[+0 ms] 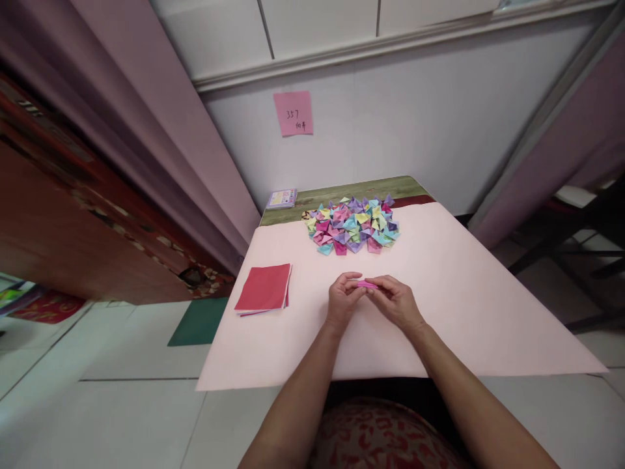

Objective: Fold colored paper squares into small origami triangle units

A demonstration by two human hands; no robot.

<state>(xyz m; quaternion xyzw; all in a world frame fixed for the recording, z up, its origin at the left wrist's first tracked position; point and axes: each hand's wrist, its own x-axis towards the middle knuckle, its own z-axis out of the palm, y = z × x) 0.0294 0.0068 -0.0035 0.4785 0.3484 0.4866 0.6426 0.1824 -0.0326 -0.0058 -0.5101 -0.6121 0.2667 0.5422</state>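
A small folded piece of pink paper is pinched between my two hands, above the near middle of the table. My left hand grips its left end with thumb and fingers, and my right hand grips the right end. The fingers cover much of the paper, so its full shape is hidden. Beyond my hands lies a heap of folded paper pieces in purple, blue, yellow, green and pink. Left of my hands rests a stack of square paper sheets with a red one on top.
Pale pink covering spreads over most of the table. A small purple-edged packet sits at the back left on the green wood-look surface. A pink note with handwriting is stuck on the wall behind. Curtains hang on both sides.
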